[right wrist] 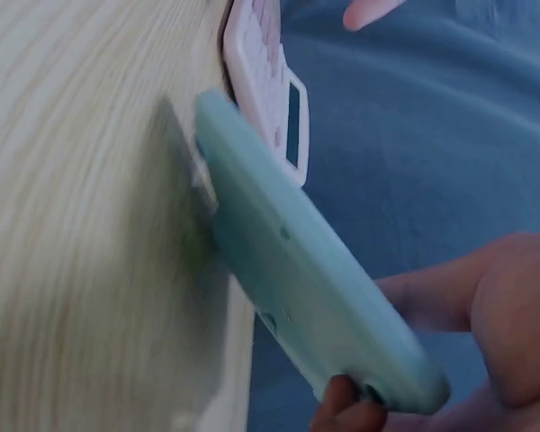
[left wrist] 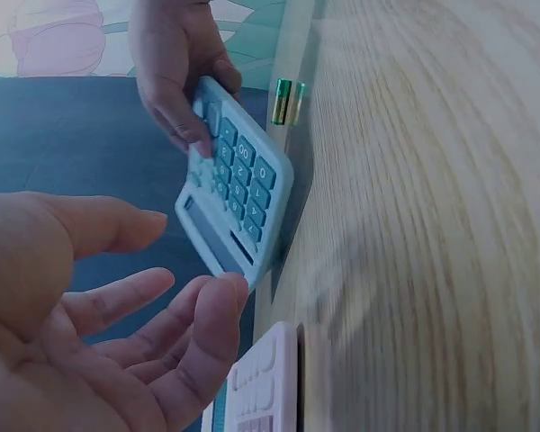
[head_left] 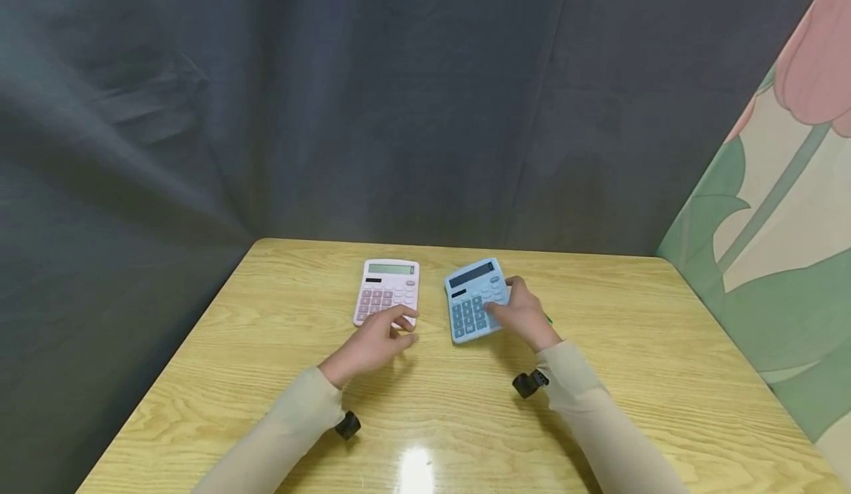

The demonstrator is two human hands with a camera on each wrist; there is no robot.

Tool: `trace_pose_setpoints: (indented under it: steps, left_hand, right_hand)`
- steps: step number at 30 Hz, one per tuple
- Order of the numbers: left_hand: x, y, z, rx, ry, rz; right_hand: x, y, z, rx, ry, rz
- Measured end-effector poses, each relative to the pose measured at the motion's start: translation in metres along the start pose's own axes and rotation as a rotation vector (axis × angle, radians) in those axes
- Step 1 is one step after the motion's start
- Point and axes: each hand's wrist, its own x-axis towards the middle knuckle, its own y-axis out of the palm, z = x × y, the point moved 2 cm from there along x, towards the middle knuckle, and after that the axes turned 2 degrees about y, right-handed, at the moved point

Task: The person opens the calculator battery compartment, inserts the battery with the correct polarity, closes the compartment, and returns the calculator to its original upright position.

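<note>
My right hand (head_left: 525, 315) grips a light blue calculator (head_left: 467, 298) by its right edge, thumb over the keys and fingers beneath. The right wrist view shows the blue calculator's back (right wrist: 297, 270) tilted up off the table. A pink calculator (head_left: 391, 287) lies on the table to the left, its display reading 0. Above the pink calculator's lower right corner is my left hand (head_left: 375, 340), its fingers loosely bent and holding nothing. In the left wrist view, a gap shows between thumb and fingers, and a green and gold battery (left wrist: 281, 101) lies beyond the blue calculator.
Both calculators are near the back of the wooden table (head_left: 266, 376). A dark curtain (head_left: 425, 110) hangs behind its far edge. On the right stands a panel with a tulip print (head_left: 784, 221).
</note>
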Motion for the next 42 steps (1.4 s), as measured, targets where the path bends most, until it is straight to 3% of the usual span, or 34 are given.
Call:
trace_pose_setpoints:
  steps: [6, 8, 13, 21, 28, 42]
  left_hand:
    - [-0.001, 0.005, 0.003, -0.347, -0.061, 0.118]
    - [0.0, 0.007, 0.002, -0.403, -0.084, 0.126]
    - [0.006, 0.009, -0.002, -0.47, -0.105, 0.112]
    - [0.01, 0.018, -0.011, -0.51, -0.087, 0.129]
    - [0.013, 0.022, -0.01, -0.53, -0.109, 0.123]
    - [0.015, 0.021, -0.008, -0.643, -0.14, 0.175]
  right_hand:
    - [-0.011, 0.0, 0.015, -0.004, -0.11, -0.065]
    - [-0.015, 0.001, 0.02, -0.014, -0.162, -0.094]
    - [-0.024, 0.004, 0.029, -0.074, -0.271, -0.167]
    - [-0.045, 0.018, 0.042, -0.216, -0.368, -0.273]
    - [-0.062, 0.036, 0.053, -0.281, -0.446, -0.297]
    - [-0.093, 0.072, 0.071, -0.363, -0.694, -0.345]
